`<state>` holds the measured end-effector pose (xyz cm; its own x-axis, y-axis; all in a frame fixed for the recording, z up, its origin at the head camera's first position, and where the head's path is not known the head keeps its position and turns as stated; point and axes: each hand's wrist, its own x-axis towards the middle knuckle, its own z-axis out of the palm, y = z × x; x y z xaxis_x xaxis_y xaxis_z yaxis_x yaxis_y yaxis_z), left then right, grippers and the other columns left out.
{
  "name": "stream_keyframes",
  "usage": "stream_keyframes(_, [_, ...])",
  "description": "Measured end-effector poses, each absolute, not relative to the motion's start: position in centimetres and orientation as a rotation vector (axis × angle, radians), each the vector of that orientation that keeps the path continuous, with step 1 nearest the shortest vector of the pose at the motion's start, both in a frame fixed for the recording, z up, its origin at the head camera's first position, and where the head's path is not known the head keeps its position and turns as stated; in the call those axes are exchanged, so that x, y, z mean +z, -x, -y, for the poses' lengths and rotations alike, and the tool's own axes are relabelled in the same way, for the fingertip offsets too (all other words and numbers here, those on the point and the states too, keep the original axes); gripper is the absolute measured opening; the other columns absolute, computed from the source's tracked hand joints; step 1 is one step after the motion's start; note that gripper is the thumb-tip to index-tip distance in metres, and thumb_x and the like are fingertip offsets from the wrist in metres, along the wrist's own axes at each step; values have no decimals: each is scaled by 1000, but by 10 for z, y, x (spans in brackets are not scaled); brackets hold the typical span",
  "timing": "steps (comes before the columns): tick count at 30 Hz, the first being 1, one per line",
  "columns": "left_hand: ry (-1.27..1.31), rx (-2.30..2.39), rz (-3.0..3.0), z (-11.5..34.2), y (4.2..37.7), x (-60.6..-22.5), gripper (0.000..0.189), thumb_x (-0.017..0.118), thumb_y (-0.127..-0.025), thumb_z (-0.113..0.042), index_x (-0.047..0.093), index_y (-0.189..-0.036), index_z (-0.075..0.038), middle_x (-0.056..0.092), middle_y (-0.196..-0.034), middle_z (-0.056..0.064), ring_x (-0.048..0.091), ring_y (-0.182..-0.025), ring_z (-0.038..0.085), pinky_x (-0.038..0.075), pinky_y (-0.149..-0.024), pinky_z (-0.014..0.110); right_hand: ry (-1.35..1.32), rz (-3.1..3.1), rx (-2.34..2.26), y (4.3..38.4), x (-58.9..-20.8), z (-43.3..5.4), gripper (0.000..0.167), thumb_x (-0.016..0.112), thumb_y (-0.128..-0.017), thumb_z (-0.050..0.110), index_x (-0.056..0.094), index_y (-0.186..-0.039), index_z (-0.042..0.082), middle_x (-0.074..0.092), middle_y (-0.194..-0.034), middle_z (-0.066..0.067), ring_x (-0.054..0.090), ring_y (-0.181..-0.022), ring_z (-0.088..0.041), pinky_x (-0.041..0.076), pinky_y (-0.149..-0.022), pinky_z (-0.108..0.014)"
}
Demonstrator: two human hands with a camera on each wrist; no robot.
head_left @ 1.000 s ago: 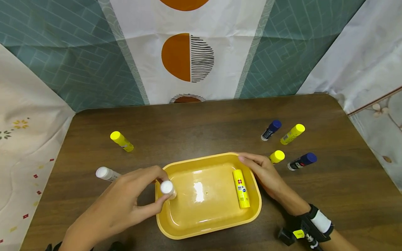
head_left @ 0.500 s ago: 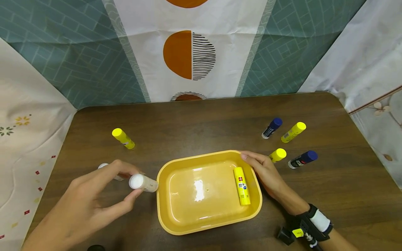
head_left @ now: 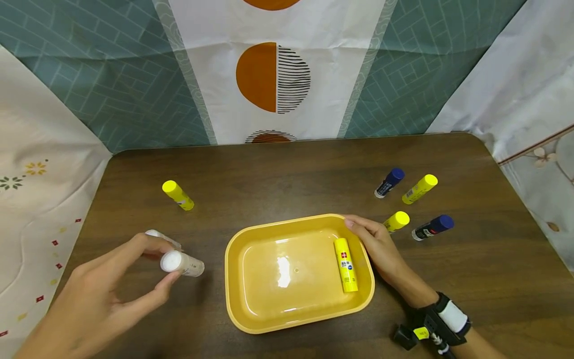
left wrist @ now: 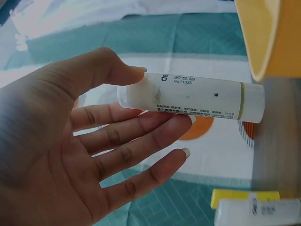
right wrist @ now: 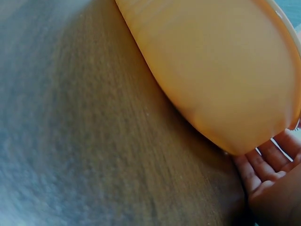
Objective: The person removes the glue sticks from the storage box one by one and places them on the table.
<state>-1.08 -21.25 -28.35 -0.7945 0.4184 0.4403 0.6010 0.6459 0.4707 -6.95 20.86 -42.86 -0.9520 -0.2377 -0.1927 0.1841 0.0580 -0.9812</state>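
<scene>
My left hand (head_left: 107, 289) pinches a white glue stick (left wrist: 197, 96) by its capped end, between thumb and fingers, left of the yellow tray (head_left: 269, 326). In the left wrist view the stick lies nearly level, with printed text along its side. A second white glue stick (head_left: 163, 238) stands just behind that hand, partly covered by it. My right hand (head_left: 376, 244) grips the tray's far right corner, thumb at the rim and fingers along the outer wall. Inside the tray, by its right wall, lies a yellow glue stick (head_left: 346, 265).
Another yellow glue stick (head_left: 178, 195) stands at the table's left. On the right are two blue-capped glue sticks (head_left: 389, 183) (head_left: 432, 228) and two yellow ones (head_left: 419, 189) (head_left: 396, 222), one partly behind my right hand. A patterned cloth (head_left: 332, 89) hangs behind the wooden table (head_left: 291, 184).
My left hand has moved left with the white glue stick, from over the tray's left rim to beside the tray. My right hand keeps its place on the tray.
</scene>
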Motion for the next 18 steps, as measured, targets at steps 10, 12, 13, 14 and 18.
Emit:
stream_keyframes(10, [759, -840, 2731, 231, 9, -301, 45, 84, -75, -4, 64, -110, -25, 66, -106, -19, 64, -94, -7, 47, -77, 6, 68, -2048, -1951, 70, -431, -211, 48, 49, -108, 35, 56, -141, 0, 62, -130, -22, 69, -105, -26, 59, -90, -35])
stream_keyframes(12, [713, -818, 2794, 233, 9, -302, 48, 85, -74, -2, 61, -106, -29, 66, -108, -20, 65, -92, -7, 47, -67, 7, 77, -2044, -1955, 70, -432, -211, 48, 49, -108, 34, 56, -141, 0, 62, -130, -22, 69, -105, -26, 59, -90, -36])
stream_keyframes(13, [681, -790, 2826, 234, 8, -303, 49, 85, -73, -3, 60, -104, -31, 66, -108, -22, 65, -91, -6, 45, -65, 7, 83, -2041, -1958, 70, -432, -211, 47, 49, -108, 34, 56, -141, 0, 62, -130, -22, 70, -105, -27, 59, -90, -36])
stream_keyframes(14, [641, -759, 2864, 236, 7, -304, 49, 85, -73, -5, 58, -102, -33, 66, -107, -23, 66, -90, -6, 44, -63, 8, 86, -2043, -1959, 70, -432, -211, 47, 49, -108, 34, 56, -141, 0, 62, -130, -22, 70, -105, -26, 59, -90, -36])
stream_keyframes(18, [533, -650, 2963, 246, 6, -311, 49, 87, -72, -12, 55, -97, -38, 68, -100, -23, 67, -87, -3, 43, -60, 16, 95, -2044, -1963, 71, -432, -211, 47, 49, -108, 33, 56, -141, 0, 61, -130, -22, 70, -104, -26, 59, -89, -36])
